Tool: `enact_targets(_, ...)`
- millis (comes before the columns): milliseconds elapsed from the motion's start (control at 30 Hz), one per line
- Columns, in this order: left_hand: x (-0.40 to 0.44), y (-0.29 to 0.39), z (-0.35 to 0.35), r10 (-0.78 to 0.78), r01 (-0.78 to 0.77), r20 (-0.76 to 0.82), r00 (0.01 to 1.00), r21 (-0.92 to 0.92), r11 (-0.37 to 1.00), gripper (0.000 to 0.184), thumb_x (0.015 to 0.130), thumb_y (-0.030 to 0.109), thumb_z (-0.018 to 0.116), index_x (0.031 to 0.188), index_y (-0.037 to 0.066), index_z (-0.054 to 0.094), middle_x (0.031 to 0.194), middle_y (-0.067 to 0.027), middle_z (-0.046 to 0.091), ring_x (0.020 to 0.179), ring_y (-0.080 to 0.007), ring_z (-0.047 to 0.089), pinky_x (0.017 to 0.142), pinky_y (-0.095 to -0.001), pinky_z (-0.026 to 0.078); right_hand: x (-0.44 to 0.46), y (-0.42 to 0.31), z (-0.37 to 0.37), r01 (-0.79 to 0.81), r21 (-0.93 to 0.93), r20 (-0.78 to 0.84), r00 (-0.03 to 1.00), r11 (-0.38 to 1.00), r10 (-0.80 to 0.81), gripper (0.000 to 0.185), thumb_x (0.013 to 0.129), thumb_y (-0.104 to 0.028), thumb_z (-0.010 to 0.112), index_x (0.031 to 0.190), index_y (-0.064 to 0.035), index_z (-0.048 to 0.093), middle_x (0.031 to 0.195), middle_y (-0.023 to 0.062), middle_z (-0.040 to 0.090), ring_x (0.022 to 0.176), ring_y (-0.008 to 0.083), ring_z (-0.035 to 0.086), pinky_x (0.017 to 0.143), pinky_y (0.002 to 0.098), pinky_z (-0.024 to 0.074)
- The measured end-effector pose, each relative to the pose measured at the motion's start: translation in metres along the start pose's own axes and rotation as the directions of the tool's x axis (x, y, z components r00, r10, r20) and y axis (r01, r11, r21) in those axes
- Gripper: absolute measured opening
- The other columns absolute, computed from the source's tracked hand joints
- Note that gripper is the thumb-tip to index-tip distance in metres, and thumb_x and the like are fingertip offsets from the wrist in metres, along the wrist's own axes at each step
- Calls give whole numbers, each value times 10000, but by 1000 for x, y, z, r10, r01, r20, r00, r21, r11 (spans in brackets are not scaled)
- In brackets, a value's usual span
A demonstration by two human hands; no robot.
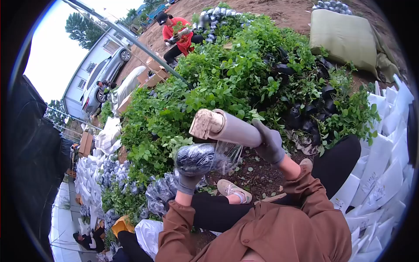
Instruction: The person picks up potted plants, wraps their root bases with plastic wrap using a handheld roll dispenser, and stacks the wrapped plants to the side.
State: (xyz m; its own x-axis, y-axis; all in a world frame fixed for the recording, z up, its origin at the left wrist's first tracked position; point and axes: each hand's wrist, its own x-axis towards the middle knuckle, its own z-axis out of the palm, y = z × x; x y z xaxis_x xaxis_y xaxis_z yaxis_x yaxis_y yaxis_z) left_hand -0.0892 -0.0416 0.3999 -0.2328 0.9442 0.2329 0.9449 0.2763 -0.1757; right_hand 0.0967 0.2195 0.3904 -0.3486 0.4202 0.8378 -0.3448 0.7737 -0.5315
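Observation:
My right hand, in a grey glove, is wrapped round the near end of a roll of clear film. A pale wooden core sticks out of the roll's far end. In my left hand, gloved too, is a dark bundle covered in shiny film, with leafy stems at its far side. A stretched strip of film joins the bundle to the roll. The bundle hangs just below and left of the roll, and it hides most of my left fingers.
A big heap of leafy plants with black pots lies ahead. Wrapped bundles sit at the left, white packets at the right. A person in red sits beyond the heap; a metal pole slants across.

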Motion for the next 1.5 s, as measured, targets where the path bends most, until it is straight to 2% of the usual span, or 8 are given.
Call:
enact_targets(333, 40, 33, -32, 93, -84, 2, 996, -412, 907, 450, 897, 283, 472, 1299, 84, 433, 1284, -116, 483, 1169, -295, 469, 1007, -442, 368, -62, 24, 91, -593, 556, 557, 786, 582, 270, 754, 804, -165, 613, 1403, -16, 179, 1269, 265, 455, 1124, 362, 495, 959, 370, 397)
enact_targets(467, 23, -2, -38, -137, 103, 315, 939, -640, -762, 499, 941, 340, 267, 1306, 35, 418, 1250, -177, 508, 1135, -317, 511, 1009, -472, 377, -50, 5, 71, -613, 22, 867, 405, 790, 290, 688, 827, -159, 566, 1392, -27, 196, 1096, 240, 529, 968, 355, 529, 829, 397, 422)
enact_targets(600, 33, -41, -44, -333, 171, -90, 939, -718, 675, 503, 706, -50, 697, 1162, 8, 493, 1075, -95, 623, 930, -182, 622, 816, -300, 495, -34, -25, 31, -108, -138, 930, 327, 985, 166, 704, 812, -206, 573, 1383, -28, 202, 769, 188, 621, 582, 358, 606, 482, 443, 456)
enact_targets(700, 21, -78, -21, -180, 123, -112, 977, -395, 911, 441, 791, -17, 613, 1206, 37, 473, 1088, -104, 610, 965, -185, 596, 862, -289, 469, -4, -41, 7, 79, 92, 885, 451, 993, -118, 704, 775, -175, 609, 1368, -29, 260, 703, 150, 592, 555, 326, 584, 457, 423, 438)
enact_targets(867, -1, -41, -40, -217, 556, 585, 781, -811, -184, 347, 829, 79, 589, 1155, -15, 513, 1036, -59, 594, 901, -132, 565, 783, -294, 479, 48, -38, 1, 121, -14, 543, 835, 993, -94, 571, 735, -137, 651, 1259, -49, 443, 741, 148, 603, 610, 318, 603, 499, 394, 461)
enact_targets(1033, -22, -5, -22, -18, 90, 102, 995, -766, 636, 431, 830, 128, 615, 1228, 24, 490, 1169, -73, 547, 1076, -178, 510, 952, -343, 392, -30, -11, 73, -629, 82, 854, 444, 773, 271, 516, 835, -250, 616, 1293, -103, 427, 989, 184, 626, 869, 286, 639, 766, 323, 496)
enact_targets(1300, -5, -19, 7, -378, 302, 441, 814, -877, -374, 436, 870, 276, 582, 1210, 25, 473, 1157, -87, 539, 1080, -156, 511, 929, -311, 402, -61, -7, 90, -854, 519, 764, 480, 31, 430, 668, 814, -137, 664, 1360, 27, 317, 1282, 93, 488, 1133, 127, 484, 968, 267, 385)
enact_targets(1500, 11, 67, 1, -473, -200, 376, 797, -574, -794, 648, 855, 462, 548, 1329, 56, 374, 1303, -72, 470, 1196, -244, 449, 1026, -419, 348, -45, -2, 83, -709, 269, 572, 662, 652, 484, 619, 763, -57, 606, 1335, -26, 372, 1173, 181, 566, 1048, 175, 577, 889, 288, 441)
